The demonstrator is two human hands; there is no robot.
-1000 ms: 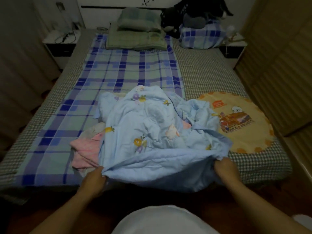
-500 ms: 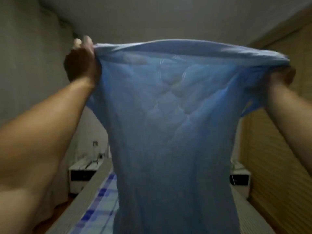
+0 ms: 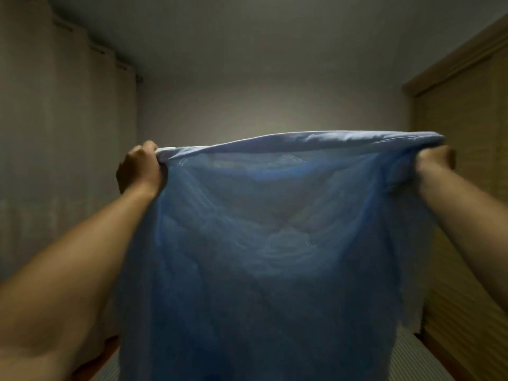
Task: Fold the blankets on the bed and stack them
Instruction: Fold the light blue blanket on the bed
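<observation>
A light blue quilted blanket point(image 3: 275, 257) hangs stretched in front of me, held up by its top edge. My left hand point(image 3: 140, 169) grips the top left corner with curled fingers. My right hand point(image 3: 434, 160) grips the top right corner, partly wrapped in the cloth. The blanket fills the middle of the view and hides the bed and the other blankets behind it.
A curtain point(image 3: 55, 160) covers the left wall and a wooden wardrobe point(image 3: 467, 160) stands on the right. The back wall point(image 3: 269, 105) and ceiling show above the blanket. Slivers of the bed point(image 3: 406, 361) show at the bottom right.
A second ago the blanket lay crumpled on the bed with my hands at its near edge. It has been lifted up and spread; since half a second ago my hands have dropped lower in view.
</observation>
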